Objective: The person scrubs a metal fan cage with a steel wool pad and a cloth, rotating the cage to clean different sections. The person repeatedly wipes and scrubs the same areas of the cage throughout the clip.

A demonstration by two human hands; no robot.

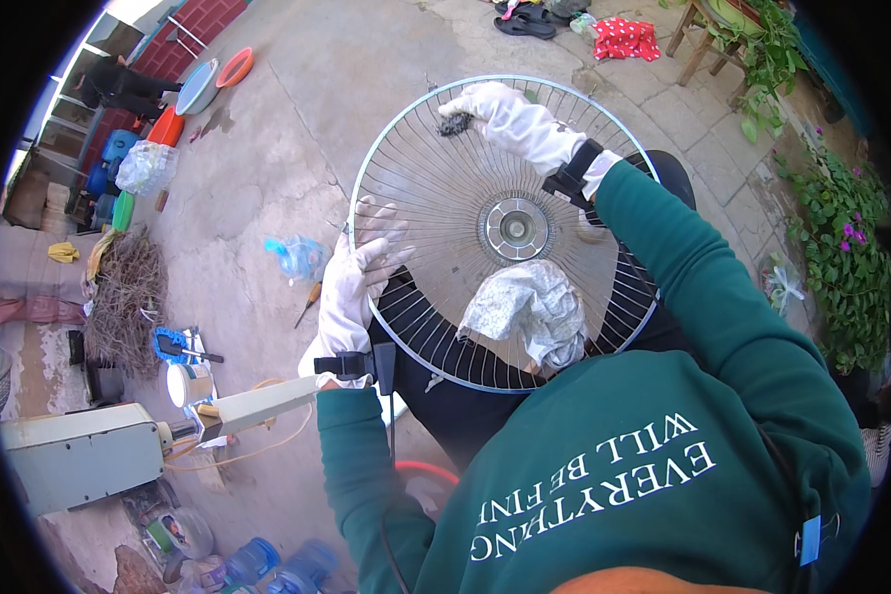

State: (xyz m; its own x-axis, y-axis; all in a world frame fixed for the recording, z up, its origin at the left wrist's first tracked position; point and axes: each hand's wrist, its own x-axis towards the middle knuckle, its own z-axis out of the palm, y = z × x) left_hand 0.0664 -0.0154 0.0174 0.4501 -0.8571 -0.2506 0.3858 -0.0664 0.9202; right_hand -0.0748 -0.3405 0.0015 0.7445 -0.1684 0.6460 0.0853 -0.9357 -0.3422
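Observation:
A round wire fan guard (431, 178) with a pale blue rim rests over my lap, a round hub plate (517, 228) at its middle. My left hand (353, 275), in a white glove, holds the guard's left rim, with some fingers seen behind the wires. In my gloved right hand (501, 115) is a dark, tangled scouring pad (454, 125), pressed to the wires near the far rim. A crumpled pale patterned cloth (527, 312) lies at the guard's near side, against my green sweatshirt (609, 445).
A screwdriver (309, 303) and blue plastic bag (301, 256) lie left on the concrete. A grey metal box with an arm (82, 457) stands at lower left, near a white tub (189, 384). Basins (197, 87) and a dark-clothed person (122, 85) are far left; flowering plants (846, 260) grow right.

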